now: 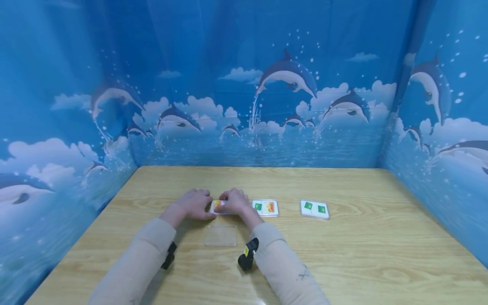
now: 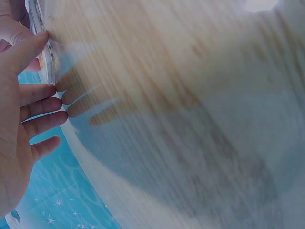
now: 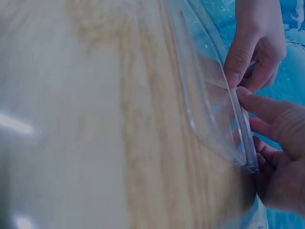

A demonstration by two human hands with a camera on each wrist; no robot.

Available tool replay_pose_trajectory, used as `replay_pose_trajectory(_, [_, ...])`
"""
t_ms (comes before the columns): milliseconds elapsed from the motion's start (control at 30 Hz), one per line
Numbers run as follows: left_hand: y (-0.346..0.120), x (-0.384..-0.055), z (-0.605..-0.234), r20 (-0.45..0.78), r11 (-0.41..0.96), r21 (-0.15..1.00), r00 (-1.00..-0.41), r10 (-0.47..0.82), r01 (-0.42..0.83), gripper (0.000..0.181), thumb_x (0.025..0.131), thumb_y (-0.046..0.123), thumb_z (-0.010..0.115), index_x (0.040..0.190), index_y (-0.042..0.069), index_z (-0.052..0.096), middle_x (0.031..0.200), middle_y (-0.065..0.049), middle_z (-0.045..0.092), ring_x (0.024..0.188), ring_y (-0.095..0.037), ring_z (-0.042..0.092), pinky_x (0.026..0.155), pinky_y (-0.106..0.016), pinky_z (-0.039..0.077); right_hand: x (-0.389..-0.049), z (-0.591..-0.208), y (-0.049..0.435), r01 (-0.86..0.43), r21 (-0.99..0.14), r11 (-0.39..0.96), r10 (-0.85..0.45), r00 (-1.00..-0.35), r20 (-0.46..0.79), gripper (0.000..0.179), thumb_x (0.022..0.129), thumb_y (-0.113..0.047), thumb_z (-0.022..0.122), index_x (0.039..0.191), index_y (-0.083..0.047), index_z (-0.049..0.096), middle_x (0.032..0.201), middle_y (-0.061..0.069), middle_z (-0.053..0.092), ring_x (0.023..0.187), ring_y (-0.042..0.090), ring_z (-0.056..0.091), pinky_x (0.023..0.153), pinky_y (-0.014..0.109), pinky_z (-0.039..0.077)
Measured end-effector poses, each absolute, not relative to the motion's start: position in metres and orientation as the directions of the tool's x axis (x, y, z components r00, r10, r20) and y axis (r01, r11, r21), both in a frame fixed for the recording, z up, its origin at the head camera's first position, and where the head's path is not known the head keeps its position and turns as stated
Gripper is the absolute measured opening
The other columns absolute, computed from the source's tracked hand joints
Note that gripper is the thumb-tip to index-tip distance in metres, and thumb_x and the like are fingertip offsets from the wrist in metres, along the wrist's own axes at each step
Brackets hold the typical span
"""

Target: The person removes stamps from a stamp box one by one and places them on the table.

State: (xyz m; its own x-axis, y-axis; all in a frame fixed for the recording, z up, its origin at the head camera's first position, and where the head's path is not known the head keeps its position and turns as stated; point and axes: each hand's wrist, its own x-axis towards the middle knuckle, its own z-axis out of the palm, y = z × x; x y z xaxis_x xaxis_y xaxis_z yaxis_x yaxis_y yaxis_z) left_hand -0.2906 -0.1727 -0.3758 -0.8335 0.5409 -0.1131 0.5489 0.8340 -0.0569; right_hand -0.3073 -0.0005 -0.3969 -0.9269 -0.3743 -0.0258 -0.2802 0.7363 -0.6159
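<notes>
The card case [image 1: 216, 204], a flat thing of clear plastic with a white card and a yellow-orange picture inside, lies in the far part of the tabletop [image 1: 366, 254], left of the middle. Both hands are at it, and they cover a part of the picture. The left hand [image 1: 195, 204] holds it at the left end, between the thumb and the forefinger; its other fingers are rather straight and a little apart. The right hand [image 1: 235, 202] comes over the right part; its thumb is on the near side and its fingers are bent towards the far side, so it grips the case with only a small opening. The two thumbs are near to each other.

Just in front of this case, between the forearms, lies a clear plate [image 1: 221, 236], through which the wood grain can be seen. To the right of the right hand is a second card case [image 1: 265, 208], with one green and one orange picture. Farther to the right, well apart, is a third card case [image 1: 314, 209], which shows two green pictures and lies slightly turned. Behind the tabletop stands a blue curtain [image 1: 213, 55] with dolphins and clouds.
</notes>
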Motion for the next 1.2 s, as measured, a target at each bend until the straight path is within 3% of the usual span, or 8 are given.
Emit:
replay_pose_trajectory(433, [-0.172,-0.292,-0.375,-0.138,0.85,-0.066,-0.849,0.51,0.522,0.049,0.08,0.056,0.06,0.096,0.009,0.063,0.088,-0.004,0.05,0.078,-0.019,0.049,0.078,-0.042,0.043,-0.309,-0.399,-0.001,-0.283,-0.648,0.707,-0.365,-0.931,0.009,0.03,0.079,-0.029,0.072,0.106,-0.016,0.068,0.101,0.001,0.063,0.097,0.021,0.053,0.087,0.039,0.038])
replay_pose_trajectory(800, [-0.172,-0.292,-0.378,-0.123,0.852,-0.05,-0.85,0.512,0.521,0.054,0.08,0.055,0.06,0.106,0.007,0.064,0.093,-0.004,0.052,0.084,-0.02,0.051,0.082,-0.043,0.042,-0.311,-0.401,-0.001,-0.218,-0.712,0.667,-0.295,-0.955,0.016,0.011,0.083,-0.017,0.067,0.093,-0.013,0.069,0.094,0.002,0.062,0.09,0.018,0.056,0.08,0.034,0.045])
replay_pose_trajectory(1067, [-0.173,-0.291,-0.376,-0.124,0.847,-0.059,-0.845,0.52,0.529,0.051,0.08,0.055,0.06,0.101,0.007,0.064,0.092,-0.005,0.053,0.083,-0.021,0.051,0.081,-0.043,0.043,-0.314,-0.397,0.006,-0.243,-0.707,0.664,-0.315,-0.949,0.031,0.009,0.084,-0.018,0.067,0.086,-0.01,0.07,0.082,0.0,0.062,0.076,0.014,0.055,0.067,0.026,0.045])
replay_pose_trajectory(1200, [-0.172,-0.291,-0.376,-0.124,0.846,-0.054,-0.844,0.521,0.53,0.05,0.08,0.054,0.06,0.098,0.008,0.063,0.09,-0.005,0.052,0.08,-0.02,0.05,0.078,-0.042,0.043,-0.318,-0.395,0.013,-0.249,-0.745,0.619,-0.33,-0.943,0.04,0.011,0.084,-0.017,0.067,0.085,-0.007,0.071,0.081,0.001,0.064,0.076,0.015,0.055,0.067,0.026,0.045])
